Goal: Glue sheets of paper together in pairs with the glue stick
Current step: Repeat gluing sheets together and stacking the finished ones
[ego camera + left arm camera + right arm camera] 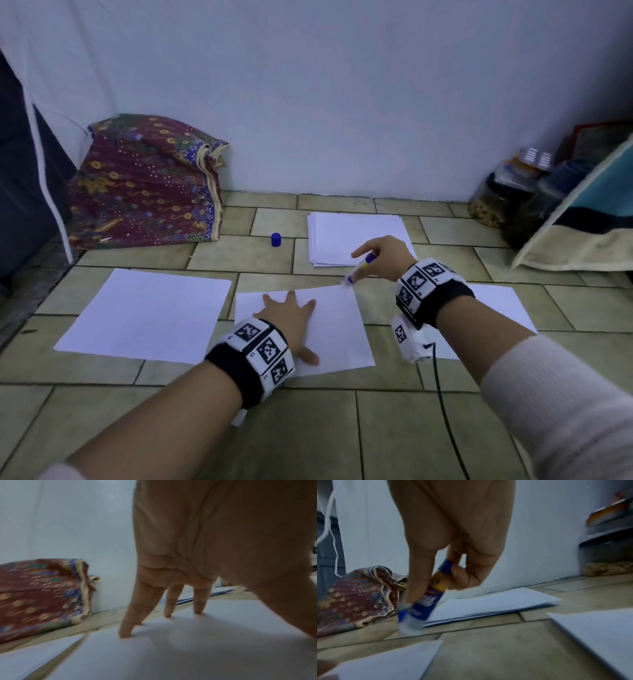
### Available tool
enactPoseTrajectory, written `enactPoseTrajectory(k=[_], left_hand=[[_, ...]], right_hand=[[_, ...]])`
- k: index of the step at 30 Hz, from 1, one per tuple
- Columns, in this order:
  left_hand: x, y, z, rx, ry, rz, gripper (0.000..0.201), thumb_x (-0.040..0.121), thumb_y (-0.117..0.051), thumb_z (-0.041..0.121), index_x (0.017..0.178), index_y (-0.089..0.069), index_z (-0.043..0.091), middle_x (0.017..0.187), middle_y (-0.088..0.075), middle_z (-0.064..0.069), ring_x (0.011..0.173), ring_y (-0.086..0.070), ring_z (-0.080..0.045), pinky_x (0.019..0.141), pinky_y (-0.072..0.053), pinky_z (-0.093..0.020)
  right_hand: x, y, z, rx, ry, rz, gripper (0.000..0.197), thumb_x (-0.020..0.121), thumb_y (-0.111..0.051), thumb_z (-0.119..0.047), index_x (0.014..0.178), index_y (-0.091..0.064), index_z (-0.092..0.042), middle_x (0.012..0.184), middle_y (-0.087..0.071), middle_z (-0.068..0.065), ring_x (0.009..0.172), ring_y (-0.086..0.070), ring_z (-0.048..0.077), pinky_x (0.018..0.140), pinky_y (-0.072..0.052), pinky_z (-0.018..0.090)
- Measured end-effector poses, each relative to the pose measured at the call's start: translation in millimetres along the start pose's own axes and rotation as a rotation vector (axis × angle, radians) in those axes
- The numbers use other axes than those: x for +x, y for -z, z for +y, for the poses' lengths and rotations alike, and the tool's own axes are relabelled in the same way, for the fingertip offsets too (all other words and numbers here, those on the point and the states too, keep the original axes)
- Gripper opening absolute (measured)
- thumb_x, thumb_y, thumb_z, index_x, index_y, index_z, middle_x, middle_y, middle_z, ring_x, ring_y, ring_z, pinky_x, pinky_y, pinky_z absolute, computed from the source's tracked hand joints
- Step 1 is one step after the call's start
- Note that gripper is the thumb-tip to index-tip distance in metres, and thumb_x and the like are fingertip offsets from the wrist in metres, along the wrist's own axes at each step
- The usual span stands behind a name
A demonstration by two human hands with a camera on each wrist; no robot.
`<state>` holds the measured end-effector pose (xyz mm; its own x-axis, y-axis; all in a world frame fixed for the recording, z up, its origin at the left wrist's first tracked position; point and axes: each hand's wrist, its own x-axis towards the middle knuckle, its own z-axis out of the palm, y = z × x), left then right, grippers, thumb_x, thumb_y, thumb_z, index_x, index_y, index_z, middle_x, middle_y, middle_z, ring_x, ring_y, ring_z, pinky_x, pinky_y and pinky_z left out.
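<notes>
- Tiled floor point(335, 428) carrying everything; at 10 o'clock a folded patterned cloth point(144, 185) against the wall.
- At 9 o'clock, a single sheet point(147, 313); at 3 o'clock, another sheet point(503, 305), partly hidden by the right arm.
- At centre, the working sheet point(339, 329), pinned flat by the left hand point(291, 317), fingers point(126, 626) straight and spread, gripping nothing.
- At 12 o'clock, the paper stack point(356, 236), untouched.
- At 2 o'clock, jars point(493, 202) by the wall: one with brownish contents, too blurred to name; the rest unclear.
- Right hand point(380, 257) curled round the glue stick point(359, 270), tip angled down at the working sheet's far right corner.
- Small blue cap point(276, 239) standing alone at 11 o'clock, well apart from both hands.
- Likely risks: corner lifting or creasing under the stick, being far from the pinning hand; glue running off the edge onto the tiles; patchy coverage leaving the pair loose; uncapped stick drying if set aside.
</notes>
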<state>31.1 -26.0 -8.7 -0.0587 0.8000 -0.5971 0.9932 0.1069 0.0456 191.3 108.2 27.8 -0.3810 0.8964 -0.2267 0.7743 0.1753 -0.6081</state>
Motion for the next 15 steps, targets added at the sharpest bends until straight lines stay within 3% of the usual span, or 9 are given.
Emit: enactPoseTrajectory(k=[2, 4, 7, 9, 11, 15], left_hand=[[0, 3, 10, 0.107, 0.027, 0.042, 0.108, 0.074, -0.064, 0.068, 0.153, -0.008, 0.021, 0.155, -0.014, -0.014, 0.141, -0.005, -0.049, 0.109, -0.025, -0.061], [1, 6, 17, 0.195, 0.009, 0.116, 0.104, 0.073, -0.062, 0.072, 0.147, -0.021, 0.012, 0.149, -0.023, -0.016, 0.142, -0.009, -0.042, 0.108, -0.027, -0.057], [11, 5, 19, 0.18, -0.064, 0.178, 0.109, 0.069, -0.069, 0.067, 0.144, -0.024, 0.002, 0.15, -0.018, -0.014, 0.14, -0.016, -0.032, 0.109, -0.031, -0.05], [17, 5, 18, 0.091, -0.112, 0.168, 0.111, 0.065, -0.078, 0.059, 0.143, -0.023, 0.003, 0.151, -0.015, -0.011, 0.135, -0.024, -0.032, 0.104, -0.039, -0.049], [20, 8, 17, 0.085, -0.165, 0.127, 0.113, 0.067, -0.08, 0.055, 0.149, -0.014, 0.012, 0.157, -0.006, -0.005, 0.136, -0.023, -0.034, 0.098, -0.044, -0.048], [23, 14, 19, 0.168, -0.174, 0.043, 0.116, 0.073, -0.074, 0.056, 0.153, 0.002, 0.022, 0.161, 0.003, 0.003, 0.142, -0.009, -0.039, 0.103, -0.041, -0.05]], right_hand=[[0, 2, 8, -0.026, -0.002, 0.09, 0.039, 0.061, -0.088, -0.017, 0.096, -0.07, -0.014, 0.08, -0.054, -0.007, 0.077, -0.05, 0.011, 0.056, -0.037, 0.015], [0, -3, 11, 0.004, 0.021, 0.13, 0.033, 0.067, -0.082, -0.011, 0.097, -0.067, -0.01, 0.092, -0.057, 0.001, 0.084, -0.05, 0.015, 0.065, -0.039, 0.02], [0, -14, 8, 0.007, 0.1, 0.14, 0.021, 0.08, -0.069, -0.004, 0.1, -0.063, -0.009, 0.101, -0.058, 0.005, 0.085, -0.052, 0.016, 0.069, -0.039, 0.021], [-2, -21, 3, -0.024, 0.166, 0.115, 0.019, 0.083, -0.062, -0.001, 0.101, -0.061, -0.008, 0.096, -0.056, 0.004, 0.081, -0.053, 0.017, 0.064, -0.04, 0.019], [-2, -25, -1, -0.055, 0.207, 0.096, 0.019, 0.085, -0.058, 0.001, 0.102, -0.06, -0.007, 0.092, -0.056, 0.004, 0.079, -0.053, 0.018, 0.059, -0.04, 0.016], [2, -32, -7, -0.165, 0.2, 0.049, 0.02, 0.086, -0.054, 0.002, 0.103, -0.059, -0.007, 0.101, -0.061, 0.013, 0.086, -0.058, 0.026, 0.069, -0.045, 0.026]])
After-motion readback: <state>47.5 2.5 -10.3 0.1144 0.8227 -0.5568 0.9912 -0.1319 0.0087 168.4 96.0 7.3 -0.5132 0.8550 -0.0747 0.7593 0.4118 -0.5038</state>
